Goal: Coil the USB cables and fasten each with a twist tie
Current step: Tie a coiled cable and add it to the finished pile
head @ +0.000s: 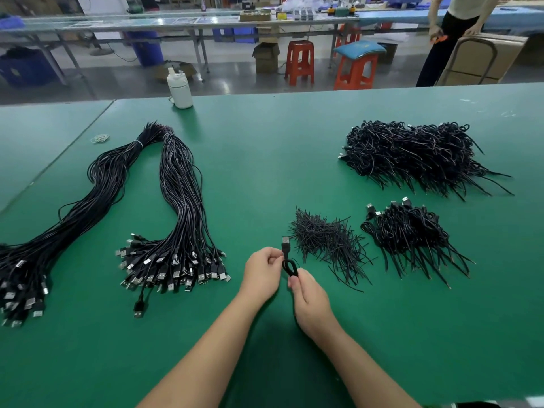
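Observation:
A coiled black USB cable [288, 262] is held between both hands above the green table [265, 160], its silver plug pointing up. My left hand [262, 272] pinches the coil near the plug. My right hand [309, 301] grips the coil's lower end. A loose heap of black twist ties [326, 240] lies just right of the hands. Two long bundles of uncoiled USB cables [179, 219] stretch across the left side, plugs toward me. A small pile of coiled cables [412, 234] and a larger pile of coiled cables [412, 151] lie on the right.
A white bottle [180, 88] stands at the table's far edge. Rubber bands [100, 139] lie at the far left. Beyond the table are red stools [299, 61], cardboard boxes and a standing person [450, 33] at the back right.

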Demonstrator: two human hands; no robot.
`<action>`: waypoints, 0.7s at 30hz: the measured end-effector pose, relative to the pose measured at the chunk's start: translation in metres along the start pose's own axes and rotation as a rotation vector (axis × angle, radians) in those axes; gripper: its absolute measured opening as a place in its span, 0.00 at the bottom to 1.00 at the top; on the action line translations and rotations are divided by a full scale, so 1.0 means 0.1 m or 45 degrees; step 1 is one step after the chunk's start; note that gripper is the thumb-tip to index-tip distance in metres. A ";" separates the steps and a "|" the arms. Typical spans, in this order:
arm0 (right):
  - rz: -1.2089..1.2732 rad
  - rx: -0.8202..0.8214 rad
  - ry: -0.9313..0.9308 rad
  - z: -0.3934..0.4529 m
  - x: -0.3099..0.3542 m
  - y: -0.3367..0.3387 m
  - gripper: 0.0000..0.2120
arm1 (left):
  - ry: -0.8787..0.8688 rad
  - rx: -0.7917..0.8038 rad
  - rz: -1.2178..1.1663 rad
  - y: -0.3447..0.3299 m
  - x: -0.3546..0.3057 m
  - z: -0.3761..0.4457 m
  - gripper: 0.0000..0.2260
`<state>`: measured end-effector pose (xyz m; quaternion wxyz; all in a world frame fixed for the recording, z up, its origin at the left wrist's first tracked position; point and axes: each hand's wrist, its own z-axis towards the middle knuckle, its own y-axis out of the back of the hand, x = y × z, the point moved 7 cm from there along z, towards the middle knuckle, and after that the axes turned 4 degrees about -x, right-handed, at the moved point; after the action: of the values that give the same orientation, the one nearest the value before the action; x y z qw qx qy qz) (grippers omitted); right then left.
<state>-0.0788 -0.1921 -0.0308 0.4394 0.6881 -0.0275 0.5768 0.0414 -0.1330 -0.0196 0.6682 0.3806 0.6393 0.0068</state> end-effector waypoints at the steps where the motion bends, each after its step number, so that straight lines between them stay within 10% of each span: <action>1: 0.000 0.004 -0.011 0.00 -0.01 -0.01 0.12 | 0.001 0.029 -0.015 -0.01 0.01 -0.03 0.07; 13: -0.189 -0.002 0.089 -0.04 -0.03 -0.08 0.12 | 0.185 -0.182 -0.233 0.15 0.16 -0.07 0.07; 21: -0.145 -0.063 0.084 0.00 -0.06 -0.09 0.10 | 0.029 0.143 -0.192 0.04 0.08 -0.21 0.14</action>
<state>-0.0755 -0.1895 -0.0408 0.4889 0.6583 0.0119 0.5723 0.0271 -0.1158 -0.0218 0.6372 0.3681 0.6730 -0.0750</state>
